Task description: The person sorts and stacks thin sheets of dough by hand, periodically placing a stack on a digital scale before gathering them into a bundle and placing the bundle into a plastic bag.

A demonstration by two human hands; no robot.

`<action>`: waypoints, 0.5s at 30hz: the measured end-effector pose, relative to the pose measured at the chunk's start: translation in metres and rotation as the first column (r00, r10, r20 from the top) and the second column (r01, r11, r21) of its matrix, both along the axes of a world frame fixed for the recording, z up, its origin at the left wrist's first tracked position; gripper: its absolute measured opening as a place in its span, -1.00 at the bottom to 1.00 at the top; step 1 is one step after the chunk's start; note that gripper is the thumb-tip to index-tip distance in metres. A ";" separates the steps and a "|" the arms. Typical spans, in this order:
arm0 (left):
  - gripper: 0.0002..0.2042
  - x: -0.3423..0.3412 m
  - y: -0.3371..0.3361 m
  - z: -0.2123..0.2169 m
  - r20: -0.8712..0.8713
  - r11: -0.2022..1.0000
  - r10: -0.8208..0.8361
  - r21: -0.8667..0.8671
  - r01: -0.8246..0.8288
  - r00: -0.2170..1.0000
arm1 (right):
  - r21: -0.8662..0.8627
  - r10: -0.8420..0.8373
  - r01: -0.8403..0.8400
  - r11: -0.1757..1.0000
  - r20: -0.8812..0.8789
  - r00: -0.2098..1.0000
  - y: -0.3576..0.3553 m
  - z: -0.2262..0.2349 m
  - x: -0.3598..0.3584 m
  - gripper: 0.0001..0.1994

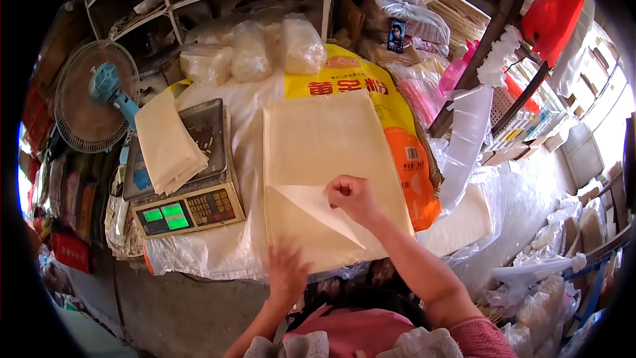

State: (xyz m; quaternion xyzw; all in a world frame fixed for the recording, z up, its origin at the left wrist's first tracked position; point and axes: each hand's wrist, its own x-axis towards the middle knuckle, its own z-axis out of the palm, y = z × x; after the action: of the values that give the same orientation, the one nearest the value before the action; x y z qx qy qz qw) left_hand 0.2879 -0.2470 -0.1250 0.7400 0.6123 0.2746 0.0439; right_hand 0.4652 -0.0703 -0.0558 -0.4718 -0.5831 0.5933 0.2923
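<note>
Head view. I locate the work, a stack of cream sheets (324, 132), at the centre of the frame, lying flat on a plastic-covered table. Near the stack's lower edge, one side of the top sheet (313, 213) is turned up, exposing a paler triangular area.

Grip state, right: I read the right hand (353, 200) as closed, fingers curled and apparently pinching the turned-up sheet; the exact contact is hidden from me. Grip state, left: the left hand (287, 270) is at the stack's lower-left corner, blurred by motion; I cannot tell whether it holds anything.

Handling: I judge a single sheet to be light, thin and flexible — likely to crease or tear if pulled sharply. The full stack should be heavier, with layers that may slide over one another. Hold a single sheet at a free corner or edge, between thumb and forefinger; support the stack with a flat palm near its margin.

Surroundings: a folded bundle (167, 142) of similar sheets rests on a digital scale (213, 207), left of centre. A yellow-and-orange sack (412, 159) lies right of the stack — keep sheet edges clear of it.
</note>
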 end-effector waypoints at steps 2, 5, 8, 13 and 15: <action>-0.56 0.019 0.012 0.024 0.030 0.978 -0.111 -0.175 0.115 0.993 | 0.035 0.381 -0.379 0.925 -0.053 0.923 -0.012 0.012 0.009 -0.60; -0.62 0.024 0.028 0.011 0.236 0.917 -0.196 -0.299 0.264 0.952 | 0.540 0.267 -0.602 0.588 0.573 0.775 -0.067 0.004 0.014 -0.30; -0.58 0.030 0.034 -0.001 0.125 0.946 -0.185 -0.246 0.211 0.975 | 0.614 0.008 -0.599 0.513 0.695 0.719 -0.074 -0.033 0.022 -0.38; -0.40 0.037 0.038 -0.003 -0.193 0.969 -0.130 -0.234 0.083 0.973 | 0.287 0.227 -0.468 0.836 0.596 0.771 -0.052 -0.031 0.025 -0.58; -0.36 0.043 0.043 0.006 -0.141 0.967 -0.112 -0.242 0.075 0.984 | 0.522 0.068 -0.423 0.740 0.568 0.820 -0.023 -0.012 0.038 -0.67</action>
State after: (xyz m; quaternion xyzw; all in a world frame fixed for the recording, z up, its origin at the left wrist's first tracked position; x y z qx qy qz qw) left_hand 0.3311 -0.2041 -0.1192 0.7768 0.6064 0.1397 0.0970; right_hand 0.5030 -0.0935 -0.0678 -0.4025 -0.8616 0.2505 0.1814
